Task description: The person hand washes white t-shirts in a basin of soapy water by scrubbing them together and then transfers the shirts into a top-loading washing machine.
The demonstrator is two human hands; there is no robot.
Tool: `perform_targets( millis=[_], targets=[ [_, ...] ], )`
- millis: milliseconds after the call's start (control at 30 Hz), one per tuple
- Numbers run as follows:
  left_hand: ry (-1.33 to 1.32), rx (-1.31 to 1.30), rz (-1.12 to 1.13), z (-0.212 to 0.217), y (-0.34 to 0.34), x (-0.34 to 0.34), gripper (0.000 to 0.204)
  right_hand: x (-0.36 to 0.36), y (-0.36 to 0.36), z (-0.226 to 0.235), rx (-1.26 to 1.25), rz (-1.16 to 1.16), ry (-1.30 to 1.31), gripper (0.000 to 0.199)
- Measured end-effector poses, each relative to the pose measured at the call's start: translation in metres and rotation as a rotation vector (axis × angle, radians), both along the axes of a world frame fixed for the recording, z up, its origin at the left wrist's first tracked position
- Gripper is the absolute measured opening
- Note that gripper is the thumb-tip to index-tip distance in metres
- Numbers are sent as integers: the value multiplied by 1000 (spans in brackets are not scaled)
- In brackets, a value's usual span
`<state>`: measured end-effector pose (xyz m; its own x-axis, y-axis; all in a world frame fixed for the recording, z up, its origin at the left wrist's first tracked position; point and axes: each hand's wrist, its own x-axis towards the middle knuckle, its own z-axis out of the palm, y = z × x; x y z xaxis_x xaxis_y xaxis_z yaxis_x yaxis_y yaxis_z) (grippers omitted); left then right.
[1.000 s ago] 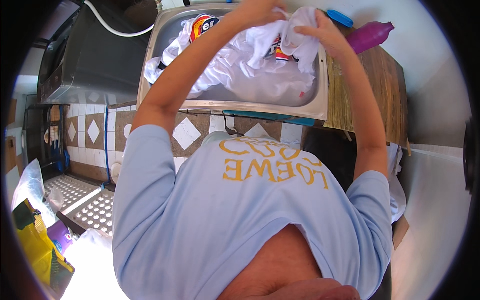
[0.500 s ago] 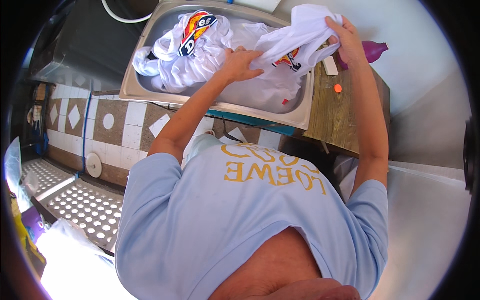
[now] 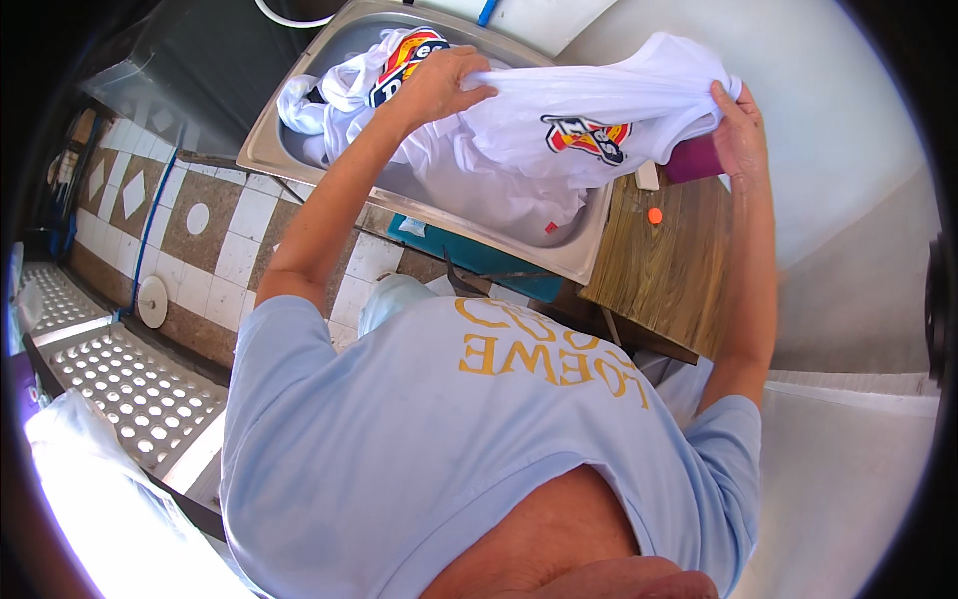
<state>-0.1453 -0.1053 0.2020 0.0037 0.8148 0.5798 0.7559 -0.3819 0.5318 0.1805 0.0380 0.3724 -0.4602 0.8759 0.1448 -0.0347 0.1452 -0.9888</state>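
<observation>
A wet white T-shirt (image 3: 519, 105) with a coloured printed badge is stretched between my two hands over a metal sink basin (image 3: 559, 255). My left hand (image 3: 439, 88) grips a fold of it at the far left, its fingertips partly hidden. At the right, my right hand (image 3: 740, 130) pinches the raised end of the shirt between thumb and fingers. The lower part of the shirt hangs down into the basin. More white cloth (image 3: 344, 85) with a similar badge lies bunched at the basin's left end, partly covered by my left hand.
A wooden tabletop (image 3: 659, 280) adjoins the basin on the right, bearing an orange cap (image 3: 655, 215), a white block (image 3: 647, 177) and a purple container (image 3: 694, 160) partly behind the shirt. A teal tub (image 3: 479, 255) sits below the basin. A dark appliance (image 3: 190, 80) stands at the left.
My right hand has drawn its end of the shirt to the right, and the shirt is now spread tauter with its badge in view. My left hand has moved farther away and closed on the cloth.
</observation>
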Motion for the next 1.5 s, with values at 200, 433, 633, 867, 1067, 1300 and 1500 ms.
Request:
perform_targets(
  millis=[200, 433, 633, 867, 1067, 1300, 1500],
  targets=[
    [-301, -113, -13, -54, -17, -4, 17, 8, -7, -117, 163, 41, -461, 26],
    [-312, -145, -44, -68, -42, -2, 21, -46, -44, -161, 817, 79, -1150, 54],
    [-339, -174, -63, -62, -48, -2, 20, -66, -36, -206, 780, 102, -1442, 41],
    [-231, -191, -30, -64, -38, -12, 24, -32, -3, -115, 158, 323, -664, 17],
    [-336, -264, -178, -61, 16, 8, 30, -18, -5, -105, -286, 369, 136, 13],
    [-1533, -517, -771, -45, 66, 22, 34, -44, -15, -180, -740, 85, 706, 34],
    [-555, -137, -477, -14, 62, 182, 19, -65, 46, -288, -1142, 815, 929, 28]
  ],
)
